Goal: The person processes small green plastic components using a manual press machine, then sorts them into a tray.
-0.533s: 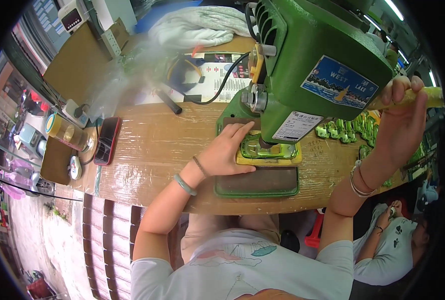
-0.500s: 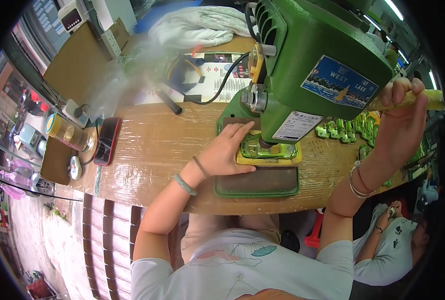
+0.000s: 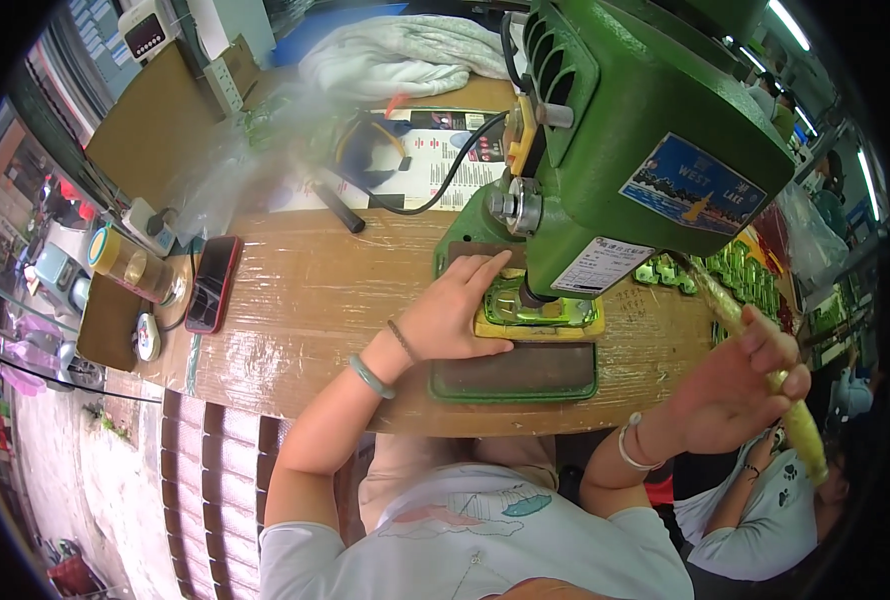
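Note:
My left hand (image 3: 453, 312) grips the left end of a yellow block-like fixture (image 3: 573, 331), fingers along its far side and thumb along its near side. A clear green plastic part (image 3: 502, 306) lies in that fixture. Over the part stands a green bench drill press (image 3: 655, 90), its dark spindle end (image 3: 535, 298) down at the part; the exact contact point is hidden. At the right, my right hand (image 3: 740, 392) is closed around the yellow-wrapped feed lever (image 3: 803, 440), which slants down toward me. The fixture rests on the press's dark, green-rimmed base (image 3: 515, 376).
Several green plastic parts (image 3: 740, 280) lie right of the press. On the left are a red-edged phone (image 3: 214, 285), a jar (image 3: 130, 265) and a cardboard box (image 3: 107, 325). A black cable (image 3: 452, 170) runs behind. Another person (image 3: 765, 500) sits at the lower right.
My right hand has pulled the lever down and toward me from its raised position. My left hand and the fixture have stayed in about the same place.

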A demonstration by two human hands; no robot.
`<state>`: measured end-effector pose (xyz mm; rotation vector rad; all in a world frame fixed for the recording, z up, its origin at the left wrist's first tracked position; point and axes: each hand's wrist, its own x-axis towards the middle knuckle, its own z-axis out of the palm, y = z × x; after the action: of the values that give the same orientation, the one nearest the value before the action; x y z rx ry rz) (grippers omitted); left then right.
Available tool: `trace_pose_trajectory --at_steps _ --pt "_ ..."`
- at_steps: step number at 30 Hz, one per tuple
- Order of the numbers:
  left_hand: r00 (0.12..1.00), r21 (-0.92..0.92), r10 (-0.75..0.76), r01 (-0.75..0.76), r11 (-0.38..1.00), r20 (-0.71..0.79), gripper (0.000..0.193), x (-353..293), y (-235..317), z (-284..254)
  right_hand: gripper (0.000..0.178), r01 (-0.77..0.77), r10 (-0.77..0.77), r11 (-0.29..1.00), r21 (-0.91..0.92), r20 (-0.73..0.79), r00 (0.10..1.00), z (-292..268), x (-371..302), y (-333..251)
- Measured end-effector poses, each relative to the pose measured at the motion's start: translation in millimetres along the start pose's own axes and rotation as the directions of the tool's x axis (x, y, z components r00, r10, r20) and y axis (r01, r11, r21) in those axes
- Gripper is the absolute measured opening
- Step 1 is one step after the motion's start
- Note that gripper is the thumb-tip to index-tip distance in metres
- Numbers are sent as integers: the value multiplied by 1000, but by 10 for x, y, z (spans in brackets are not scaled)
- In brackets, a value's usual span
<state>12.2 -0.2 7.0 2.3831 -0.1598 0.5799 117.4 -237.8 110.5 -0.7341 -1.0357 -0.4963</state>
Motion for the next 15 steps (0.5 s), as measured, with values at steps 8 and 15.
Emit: trace_pose_trajectory --at_steps 8,15 --pt "999 41 39 -38 998 -36 94 1 16 8 7 37 -34 999 -25 116 993 -10 195 63" --pt "1000 25 5 -5 1000 7 94 5 5 -65 6 -266 258 963 41 145 955 180 827 191"
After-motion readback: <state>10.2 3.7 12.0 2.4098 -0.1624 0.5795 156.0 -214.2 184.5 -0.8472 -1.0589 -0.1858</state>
